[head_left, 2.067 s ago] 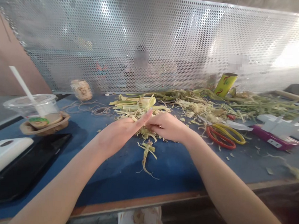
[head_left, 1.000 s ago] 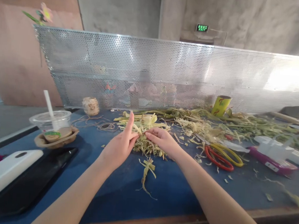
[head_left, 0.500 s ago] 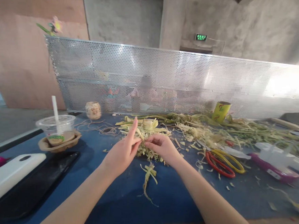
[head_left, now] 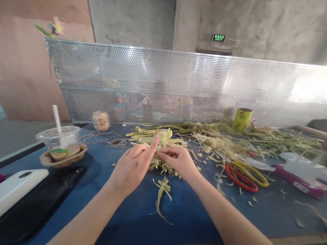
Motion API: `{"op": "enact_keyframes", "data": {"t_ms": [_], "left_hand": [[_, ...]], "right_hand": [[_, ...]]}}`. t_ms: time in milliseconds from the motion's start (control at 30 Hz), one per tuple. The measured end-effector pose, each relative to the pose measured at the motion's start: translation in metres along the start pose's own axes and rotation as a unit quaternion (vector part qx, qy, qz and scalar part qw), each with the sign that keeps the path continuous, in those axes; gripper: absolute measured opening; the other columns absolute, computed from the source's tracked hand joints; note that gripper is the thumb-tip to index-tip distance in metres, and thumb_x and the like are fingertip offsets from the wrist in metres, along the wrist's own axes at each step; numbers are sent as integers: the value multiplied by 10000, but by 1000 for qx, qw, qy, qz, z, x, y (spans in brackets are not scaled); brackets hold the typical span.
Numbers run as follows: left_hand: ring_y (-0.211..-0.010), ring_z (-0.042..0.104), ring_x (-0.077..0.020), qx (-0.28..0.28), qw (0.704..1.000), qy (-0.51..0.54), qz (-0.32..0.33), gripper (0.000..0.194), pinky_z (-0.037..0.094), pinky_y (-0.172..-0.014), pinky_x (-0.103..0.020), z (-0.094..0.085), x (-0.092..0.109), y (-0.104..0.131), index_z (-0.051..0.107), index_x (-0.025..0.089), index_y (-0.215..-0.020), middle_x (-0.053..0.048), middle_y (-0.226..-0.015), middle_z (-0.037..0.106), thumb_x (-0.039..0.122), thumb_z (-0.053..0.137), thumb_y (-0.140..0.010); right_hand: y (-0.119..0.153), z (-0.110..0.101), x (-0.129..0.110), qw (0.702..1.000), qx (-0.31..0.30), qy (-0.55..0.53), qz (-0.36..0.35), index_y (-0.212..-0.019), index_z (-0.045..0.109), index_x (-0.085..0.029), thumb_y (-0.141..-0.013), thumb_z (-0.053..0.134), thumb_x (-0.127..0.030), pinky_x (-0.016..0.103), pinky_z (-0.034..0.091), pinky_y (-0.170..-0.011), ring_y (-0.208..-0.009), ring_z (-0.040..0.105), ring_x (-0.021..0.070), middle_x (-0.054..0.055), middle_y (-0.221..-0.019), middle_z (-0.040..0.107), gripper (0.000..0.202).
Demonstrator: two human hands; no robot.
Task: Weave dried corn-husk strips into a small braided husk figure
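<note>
Shredded plant strips [head_left: 164, 169] lie on the counter [head_left: 190, 223]; the left hand [head_left: 130, 168] has just rolled over, hiding its grip, so handling seems ongoing; the right hand [head_left: 179, 161] pinches narrowly, contents unclear.

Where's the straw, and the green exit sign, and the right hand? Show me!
Straw [head_left: 57, 119]: head view, on its middle, above the cup lid.
Exit sign [head_left: 219, 38]: head view, on its lit face.
Right hand [head_left: 181, 162]: head view, on its back.

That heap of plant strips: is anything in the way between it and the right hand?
Nothing visible: the right hand is right at the heap of plant strips, and the scissors lie off to the hand's right.
</note>
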State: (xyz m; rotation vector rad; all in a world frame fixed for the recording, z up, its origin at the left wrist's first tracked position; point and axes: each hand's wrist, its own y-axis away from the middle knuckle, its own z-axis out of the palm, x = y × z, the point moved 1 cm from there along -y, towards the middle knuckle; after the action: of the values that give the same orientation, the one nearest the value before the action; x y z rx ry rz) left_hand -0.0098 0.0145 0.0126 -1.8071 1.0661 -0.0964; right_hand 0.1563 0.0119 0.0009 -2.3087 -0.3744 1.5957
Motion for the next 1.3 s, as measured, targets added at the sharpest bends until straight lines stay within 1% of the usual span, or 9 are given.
{"op": "enact_keyframes", "data": {"t_ms": [200, 367, 500, 667, 767, 867, 967, 1100, 1300], "left_hand": [[-783, 595, -214, -26, 996, 70, -47, 745, 520, -655, -322, 2, 2, -1, -41, 159, -1448, -55, -792, 687, 89, 415, -864], [-803, 596, -178, -69, 964, 211, -146, 845, 501, -744, -310, 6, 3, 1, -155, 167, -1425, -10, -766, 660, 88, 443, -834], [-693, 583, -149, -93, 931, 281, -216, 879, 491, -700, -298, 6, 2, 1, -215, 160, -1405, 4, -742, 624, 102, 441, -823], [-702, 597, -148, -121, 890, 348, -268, 901, 485, -705, -302, 1, -1, 1, -230, 164, -1400, -1, -763, 650, 110, 452, -813], [-680, 602, -150, -135, 888, 346, -270, 890, 494, -687, -306, -1, -1, 0, -197, 180, -1413, -4, -772, 666, 120, 460, -816], [-696, 620, -156, -143, 902, 321, -250, 879, 508, -668, -299, -2, -2, -1, -175, 190, -1421, -16, -797, 691, 119, 470, -828], [-756, 644, -169, -92, 931, 279, -218, 891, 524, -671, -280, -3, -3, -1, -114, 208, -1437, -16, -783, 708, 136, 531, -827], [-789, 648, -174, 47, 961, 228, -152, 962, 532, -746, -295, -6, -1, -1, -45, 214, -1449, 5, -738, 712, 115, 629, -771], [-731, 626, -154, 136, 954, 260, -58, 986, 525, -778, -327, -13, 3, -5, 22, 205, -1451, 26, -712, 693, 25, 654, -716]], "right_hand": [[2, 0, -1, 998, 32, -52, 9, -770, 744, -174, -729, 595, -306, 317, 485, -672, -760, 638, 212, 46, -690, 703, 204], [7, 2, -9, 969, 130, 111, -178, -730, 726, -210, -708, 613, -163, 373, 464, -797, -795, 634, 196, 32, -788, 719, 124], [8, 1, -14, 958, 57, 107, -261, -727, 707, -203, -734, 631, -155, 341, 472, -798, -778, 631, 159, 35, -777, 703, 90], [5, -6, -17, 989, -41, -1, -142, -677, 695, -186, -698, 649, -141, 276, 476, -655, -722, 615, 139, 33, -773, 693, 68], [5, -8, -15, 993, -94, -43, -53, -676, 693, -176, -675, 679, -200, 261, 448, -582, -632, 580, 121, 26, -728, 676, 27], [3, -8, -10, 994, -100, -40, -6, -703, 701, -178, -675, 686, -249, 241, 405, -521, -539, 513, 90, 4, -640, 641, 77], [0, -7, -7, 992, -76, -95, 16, -684, 697, -182, -664, 696, -252, 229, 383, -496, -497, 472, 72, -16, -585, 614, 73], [-2, -6, -7, 976, -31, -216, 26, -652, 691, -180, -614, 742, -259, 211, 377, -478, -479, 461, 54, -21, -594, 631, 102], [3, -6, -13, 941, -98, -319, 55, -857, 639, -172, -616, 775, -242, 174, 425, -514, -552, 563, 58, -26, -633, 656, 285]]}}
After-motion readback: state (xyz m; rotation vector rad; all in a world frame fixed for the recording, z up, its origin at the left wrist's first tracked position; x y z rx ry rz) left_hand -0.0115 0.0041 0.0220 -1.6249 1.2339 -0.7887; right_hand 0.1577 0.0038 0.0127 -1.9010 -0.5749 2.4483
